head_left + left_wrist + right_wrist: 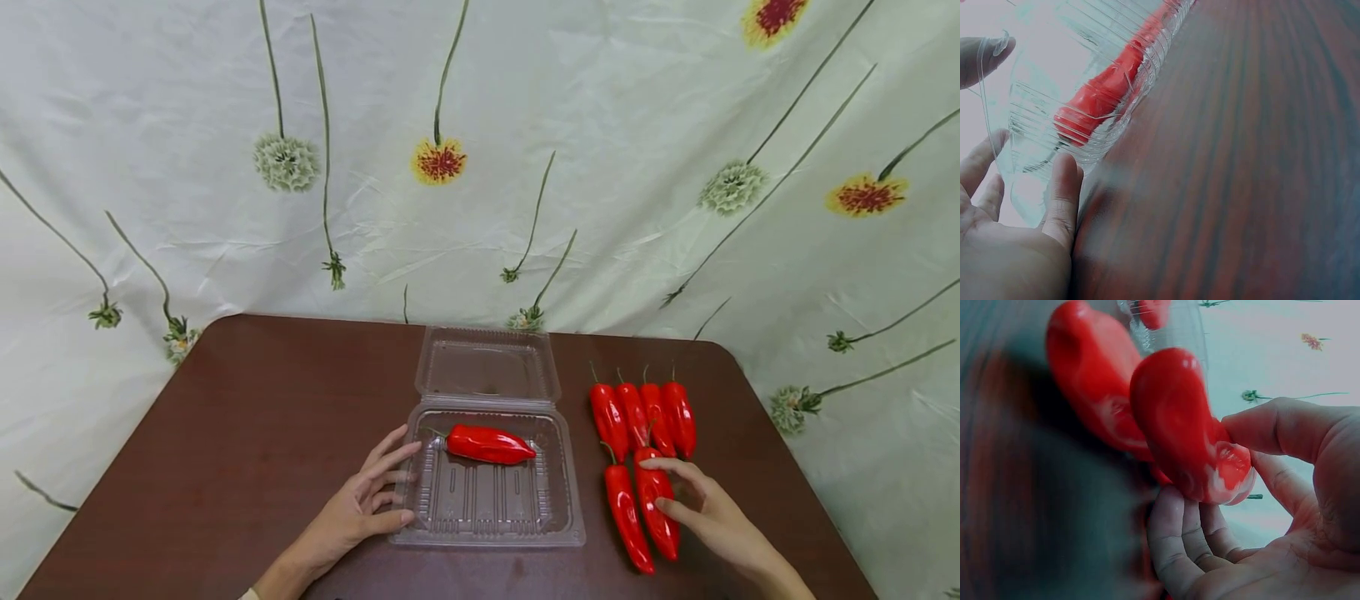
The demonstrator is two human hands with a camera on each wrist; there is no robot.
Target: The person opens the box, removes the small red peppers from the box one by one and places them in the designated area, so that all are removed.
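Note:
A clear plastic clamshell box (566, 508) stands on the table with its lid (487, 367) folded back. Inside it, toward the back, one red chili pepper (489, 444) lies sideways, its stem to the left. My left hand (348, 508) rests along the box's left side, fingers spread and mostly straight. To the right of the box, my right hand (712, 508) holds a red chili pepper (1175, 412) between thumb and fingers. Another chili pepper (628, 517) lies just left of it. The lower fingers are partly hidden behind the held pepper in the right wrist view.
Several more red chili peppers (678, 417) lie in a row behind the right hand, stems pointing away. The dark brown table (262, 417) has rounded far corners. Behind it hangs a pale flowered cloth (480, 208).

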